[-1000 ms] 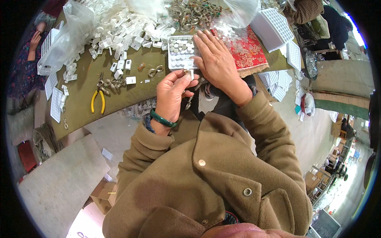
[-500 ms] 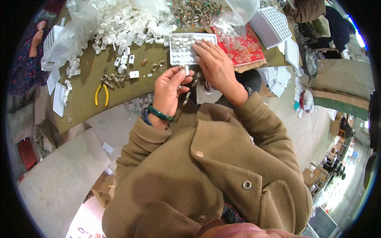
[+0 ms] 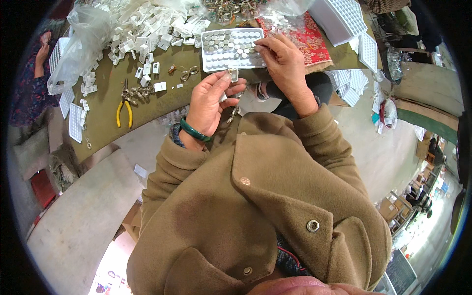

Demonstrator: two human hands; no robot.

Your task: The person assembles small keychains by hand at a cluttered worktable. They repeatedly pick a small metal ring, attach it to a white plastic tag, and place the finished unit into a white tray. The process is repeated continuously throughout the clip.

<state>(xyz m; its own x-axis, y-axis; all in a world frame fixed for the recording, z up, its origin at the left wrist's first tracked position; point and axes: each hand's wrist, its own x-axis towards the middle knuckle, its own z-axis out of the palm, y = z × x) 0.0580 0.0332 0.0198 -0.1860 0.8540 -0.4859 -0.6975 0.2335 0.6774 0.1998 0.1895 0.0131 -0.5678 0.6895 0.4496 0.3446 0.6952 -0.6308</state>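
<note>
My left hand (image 3: pixel 210 104), with a dark green bangle at the wrist, pinches a small white plastic case (image 3: pixel 234 75) upright between thumb and fingers. Its near side looks clear or hollow. Just beyond it lies a white tray (image 3: pixel 209 65) holding rows of small round silver discs (image 3: pixel 220 43), like button cells. My right hand (image 3: pixel 286 61) reaches over the tray's right edge, thumb and forefinger pinched together. Whether a disc is between those fingertips I cannot make out. Metal clasps (image 3: pixel 233 114) dangle below my left hand.
A heap of white plastic cases (image 3: pixel 152 24) covers the back of the table. Yellow-handled pliers (image 3: pixel 124 113) lie at the left beside metal clasps (image 3: pixel 140 91). Red patterned cloth (image 3: pixel 316 42) and stacked white trays (image 3: pixel 339 22) stand to the right. Another person's hand (image 3: pixel 43 51) shows far left.
My right hand has gone from lying flat over the tray to a pinch at its right side. The case in my left hand has turned, showing its clear-looking side.
</note>
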